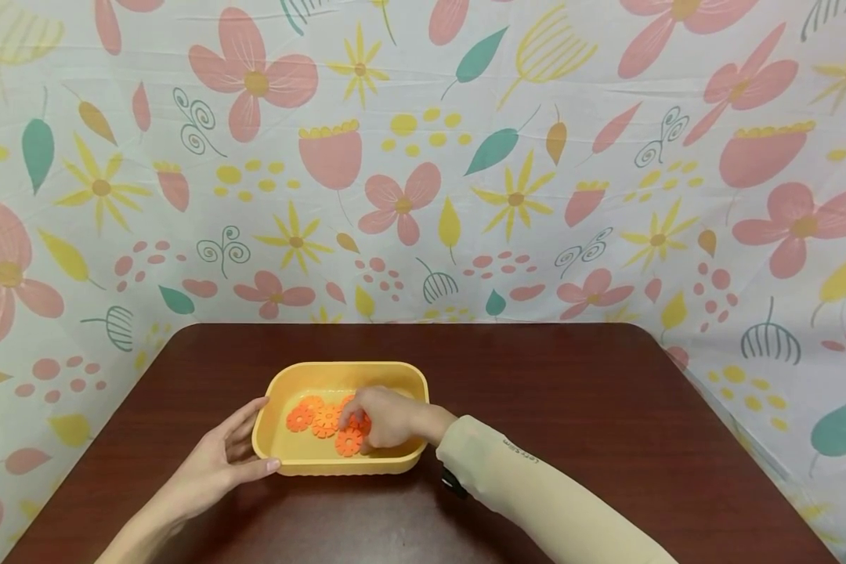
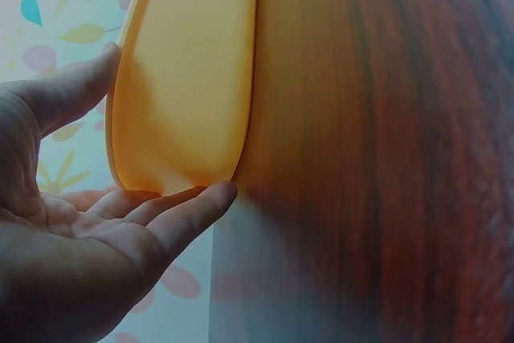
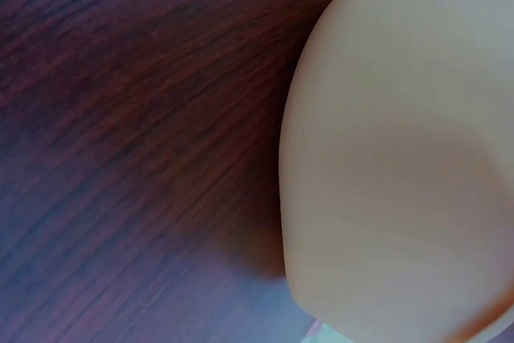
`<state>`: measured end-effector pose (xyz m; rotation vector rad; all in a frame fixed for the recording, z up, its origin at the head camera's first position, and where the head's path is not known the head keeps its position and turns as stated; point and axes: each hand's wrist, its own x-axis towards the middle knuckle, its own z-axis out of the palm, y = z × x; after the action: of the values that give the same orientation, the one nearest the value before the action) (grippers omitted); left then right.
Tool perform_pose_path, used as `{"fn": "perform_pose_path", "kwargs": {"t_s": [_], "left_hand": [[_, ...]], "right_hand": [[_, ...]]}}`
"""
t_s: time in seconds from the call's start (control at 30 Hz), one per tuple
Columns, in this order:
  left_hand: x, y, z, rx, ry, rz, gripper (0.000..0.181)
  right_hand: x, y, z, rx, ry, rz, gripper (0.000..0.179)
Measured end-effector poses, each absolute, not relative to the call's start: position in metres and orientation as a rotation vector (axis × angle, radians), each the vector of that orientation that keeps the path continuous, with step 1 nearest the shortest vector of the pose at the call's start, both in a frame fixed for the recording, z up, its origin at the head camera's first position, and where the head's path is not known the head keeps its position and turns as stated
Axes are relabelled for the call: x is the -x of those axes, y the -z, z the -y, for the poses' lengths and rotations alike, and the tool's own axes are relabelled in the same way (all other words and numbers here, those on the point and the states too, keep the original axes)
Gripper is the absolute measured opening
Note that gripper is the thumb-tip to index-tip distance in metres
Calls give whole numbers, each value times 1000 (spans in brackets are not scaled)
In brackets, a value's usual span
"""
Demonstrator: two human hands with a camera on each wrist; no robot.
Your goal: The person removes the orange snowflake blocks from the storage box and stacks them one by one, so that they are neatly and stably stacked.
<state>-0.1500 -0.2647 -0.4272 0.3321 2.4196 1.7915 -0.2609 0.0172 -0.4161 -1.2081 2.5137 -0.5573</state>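
Note:
A yellow plastic tub (image 1: pixel 341 468) with rounded corners stands on the table. Several orange flower-shaped discs (image 1: pixel 326 421) with notched edges lie on its floor. My left hand (image 1: pixel 218 454) holds the tub's left end, its thumb at the front rim and the fingers farther back. In the left wrist view that hand (image 2: pixel 88 238) spans the yellow end wall (image 2: pixel 189 78) between thumb and fingertips. Inside the tub, my right hand (image 1: pixel 388 419) reaches down with bent fingers among the discs toward the right. Its fingertips are partly hidden, and I cannot tell whether they grip a disc.
The dark reddish-brown wooden table (image 1: pixel 536 376) stretches around the tub. Behind it hangs a white cloth (image 1: pixel 423 102) printed with flowers and leaves. A beige sleeve (image 1: pixel 536 478) covers the right forearm. A pale rounded surface (image 3: pixel 385 158) fills much of the right wrist view.

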Motion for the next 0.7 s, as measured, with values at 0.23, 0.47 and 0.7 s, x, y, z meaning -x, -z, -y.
{"fn": "perform_pose_path", "kwargs": {"t_s": [0.23,0.47,0.7], "left_hand": [[149,425,264,-276,-1766,-2408,97],[149,425,265,-258,-1750,-2412,97],[150,426,265,-257,-1758,-2398,97]], "right_hand": [[261,416,-16,1192,574,-2515,40],[261,416,-16,1186,597,-2514,40],[262,416,-16,1176,614,-2510,40]]}}
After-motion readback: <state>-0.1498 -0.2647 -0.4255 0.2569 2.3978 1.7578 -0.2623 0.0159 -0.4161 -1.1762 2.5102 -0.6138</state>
